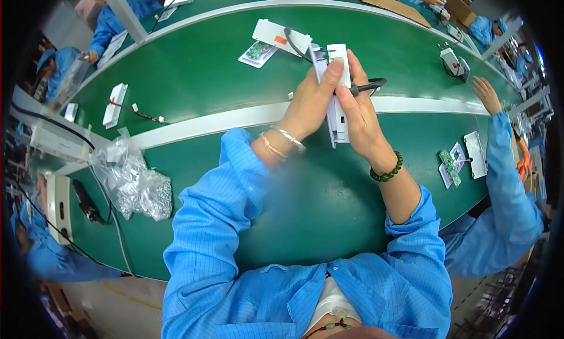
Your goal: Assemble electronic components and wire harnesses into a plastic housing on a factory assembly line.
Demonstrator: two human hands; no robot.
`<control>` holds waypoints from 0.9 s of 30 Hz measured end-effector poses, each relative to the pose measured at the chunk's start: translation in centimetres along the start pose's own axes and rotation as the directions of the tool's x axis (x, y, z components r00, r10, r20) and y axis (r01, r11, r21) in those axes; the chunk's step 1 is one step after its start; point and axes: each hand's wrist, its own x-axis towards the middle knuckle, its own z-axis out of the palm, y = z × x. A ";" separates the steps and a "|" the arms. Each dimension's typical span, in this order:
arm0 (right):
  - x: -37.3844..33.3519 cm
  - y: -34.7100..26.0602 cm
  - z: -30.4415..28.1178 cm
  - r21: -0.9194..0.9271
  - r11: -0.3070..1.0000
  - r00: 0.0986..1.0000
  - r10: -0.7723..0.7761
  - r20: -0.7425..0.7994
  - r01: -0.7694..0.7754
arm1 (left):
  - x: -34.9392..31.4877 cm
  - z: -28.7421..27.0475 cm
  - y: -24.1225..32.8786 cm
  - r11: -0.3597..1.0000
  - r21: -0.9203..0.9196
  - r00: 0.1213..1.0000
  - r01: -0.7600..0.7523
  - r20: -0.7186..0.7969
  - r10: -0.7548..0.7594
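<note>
Both hands grip a long white plastic casing above the bench's white rail. My left hand is closed on its left side, thumb lying over the upper part. From the right, my right hand wraps round it with the thumb pressed on the front. A thick black cable sticks out to the right beside the right thumb. The palms and thumbs hide the casing's middle. Just beyond the left hand lies another white casing with a black cable, overlapping a tray holding a green circuit board.
A bag of small metallic parts and a black-handled tool lie at left. A white part with wires rests beyond the rail. At right are an opened unit with a circuit board and a co-worker's reaching arm.
</note>
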 end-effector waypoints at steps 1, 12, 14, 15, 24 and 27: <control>0.0 0.2 -0.1 -0.103 0.993 0.998 -0.065 0.010 0.065 | 0.0 0.1 0.0 0.999 0.039 1.000 0.011 0.021 -0.012; -1.1 0.3 1.5 -0.099 0.963 0.968 -0.249 0.023 0.250 | -2.3 0.5 2.1 0.983 -0.174 0.966 -0.058 0.241 0.100; -1.1 -0.5 2.0 -0.073 0.958 0.958 -0.281 -0.055 0.277 | -2.7 0.8 2.5 0.969 -0.235 0.966 -0.076 0.224 0.130; -1.0 -0.8 2.2 -0.060 0.954 0.950 -0.297 -0.093 0.293 | -2.6 1.0 2.2 0.968 -0.238 0.966 -0.082 0.221 0.136; 0.1 -0.9 1.4 -0.257 0.921 0.950 -0.310 -0.031 0.292 | -2.3 0.3 2.4 0.844 -0.527 0.973 0.097 0.228 0.030; -1.0 -1.8 -1.0 -0.428 0.878 0.977 -0.194 0.086 0.212 | -2.2 0.2 2.5 0.897 -0.426 0.962 0.117 0.271 0.004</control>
